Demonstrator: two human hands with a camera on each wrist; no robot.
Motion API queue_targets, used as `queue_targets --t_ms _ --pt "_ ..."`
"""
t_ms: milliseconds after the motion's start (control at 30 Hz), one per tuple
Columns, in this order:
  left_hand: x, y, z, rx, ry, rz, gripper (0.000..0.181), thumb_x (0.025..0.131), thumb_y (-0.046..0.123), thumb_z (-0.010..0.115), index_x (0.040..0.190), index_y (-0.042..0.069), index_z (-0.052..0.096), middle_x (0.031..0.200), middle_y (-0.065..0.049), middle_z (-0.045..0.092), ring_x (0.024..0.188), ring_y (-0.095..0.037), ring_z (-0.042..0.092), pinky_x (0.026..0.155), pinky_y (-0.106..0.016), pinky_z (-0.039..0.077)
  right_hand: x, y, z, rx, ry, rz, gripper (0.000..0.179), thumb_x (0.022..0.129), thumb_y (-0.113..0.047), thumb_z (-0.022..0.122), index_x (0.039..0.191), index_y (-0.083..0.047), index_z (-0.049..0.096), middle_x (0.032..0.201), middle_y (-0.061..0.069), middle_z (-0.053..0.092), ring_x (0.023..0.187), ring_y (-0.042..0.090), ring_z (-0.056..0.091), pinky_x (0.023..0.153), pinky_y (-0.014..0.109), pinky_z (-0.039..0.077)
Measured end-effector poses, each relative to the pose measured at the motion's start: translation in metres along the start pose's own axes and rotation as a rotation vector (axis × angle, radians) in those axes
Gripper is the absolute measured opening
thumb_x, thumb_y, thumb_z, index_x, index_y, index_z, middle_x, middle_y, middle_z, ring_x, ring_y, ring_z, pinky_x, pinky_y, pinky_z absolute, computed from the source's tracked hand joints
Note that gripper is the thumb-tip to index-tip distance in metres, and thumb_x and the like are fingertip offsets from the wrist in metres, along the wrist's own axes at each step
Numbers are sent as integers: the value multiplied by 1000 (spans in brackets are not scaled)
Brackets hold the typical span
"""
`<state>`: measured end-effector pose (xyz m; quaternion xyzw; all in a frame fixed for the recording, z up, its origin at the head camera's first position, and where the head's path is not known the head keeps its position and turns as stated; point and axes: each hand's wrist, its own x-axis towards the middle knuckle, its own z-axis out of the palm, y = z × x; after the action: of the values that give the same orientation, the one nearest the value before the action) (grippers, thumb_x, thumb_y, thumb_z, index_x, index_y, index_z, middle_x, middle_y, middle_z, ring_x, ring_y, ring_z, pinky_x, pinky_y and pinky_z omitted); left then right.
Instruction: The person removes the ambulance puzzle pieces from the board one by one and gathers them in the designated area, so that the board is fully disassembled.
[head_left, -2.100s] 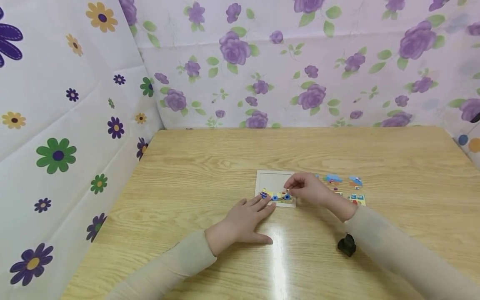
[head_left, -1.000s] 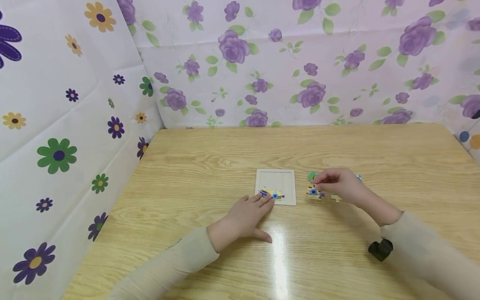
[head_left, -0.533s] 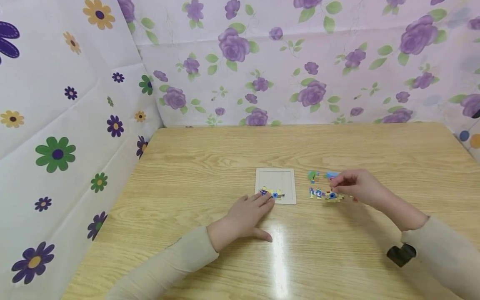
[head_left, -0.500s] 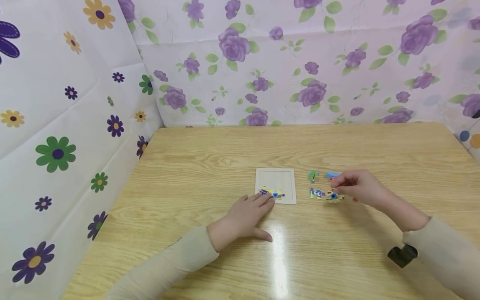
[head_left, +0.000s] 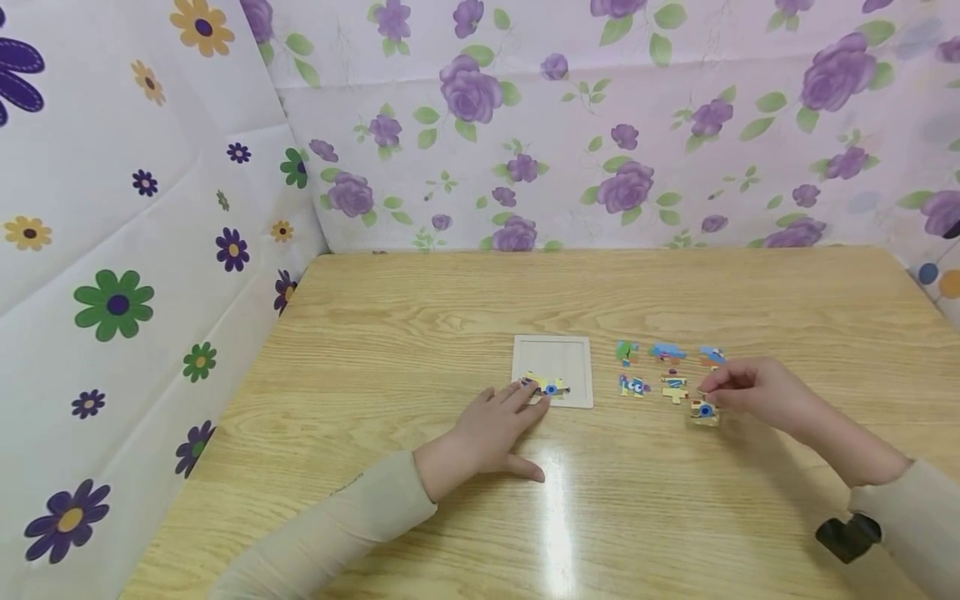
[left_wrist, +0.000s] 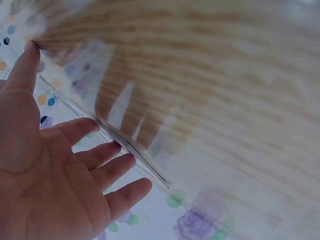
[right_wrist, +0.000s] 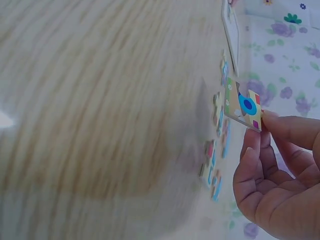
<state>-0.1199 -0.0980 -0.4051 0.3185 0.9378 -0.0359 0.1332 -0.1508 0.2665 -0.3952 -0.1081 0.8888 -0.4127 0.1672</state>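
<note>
My right hand pinches a jigsaw piece between thumb and fingers, to the right of a shallow puzzle tray. In the right wrist view, this jigsaw piece is tilted above the table and shows a blue wheel on yellow. My left hand lies with spread fingers, its fingertips on the joined pieces along the tray's near edge. Those fingers partly cover the joined pieces. From the left wrist, the hand shows straight fingers at the tray's edge.
Several loose puzzle pieces lie in rows right of the tray, among them a green tree piece, a blue piece and a piece with eyes. A black device sits at the right sleeve. A flowered cloth stands behind the table.
My right hand has carried the blue-wheel piece from the tray's right end, rightward past the loose pieces and lately nearer to me. My left hand has stayed in place.
</note>
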Motion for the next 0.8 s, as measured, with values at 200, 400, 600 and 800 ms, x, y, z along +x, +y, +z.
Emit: queue_targets --t_ms 200,400,600,800 --pt "-1 2 0 -24 -54 -50 94 78 71 55 153 25 21 159 -15 11 145 -32 19 113 -50 28 -7 11 -4 -1 -13 3 21 93 -15 61 105 2 66 97 4 69 80 2 59 68 26 54" --pt "0 2 0 -37 -92 -89 95 78 72 53 154 29 16 159 -19 7 145 -35 15 115 -47 25 -10 20 -5 19 -43 44 23 94 -14 60 107 4 65 97 4 69 77 2 58 65 25 53" --pt "0 2 3 7 -89 -87 95 78 74 49 154 28 14 158 -19 8 145 -35 17 115 -46 26 -12 25 -1 -1 -42 70 22 93 -14 60 106 4 65 94 5 68 72 5 54 61 24 49" --pt "0 3 5 37 -77 -79 95 78 75 47 154 28 15 158 -20 10 145 -35 18 114 -46 27 -10 30 2 -67 -18 69 18 92 -9 60 102 4 68 88 4 67 65 6 48 55 24 45"
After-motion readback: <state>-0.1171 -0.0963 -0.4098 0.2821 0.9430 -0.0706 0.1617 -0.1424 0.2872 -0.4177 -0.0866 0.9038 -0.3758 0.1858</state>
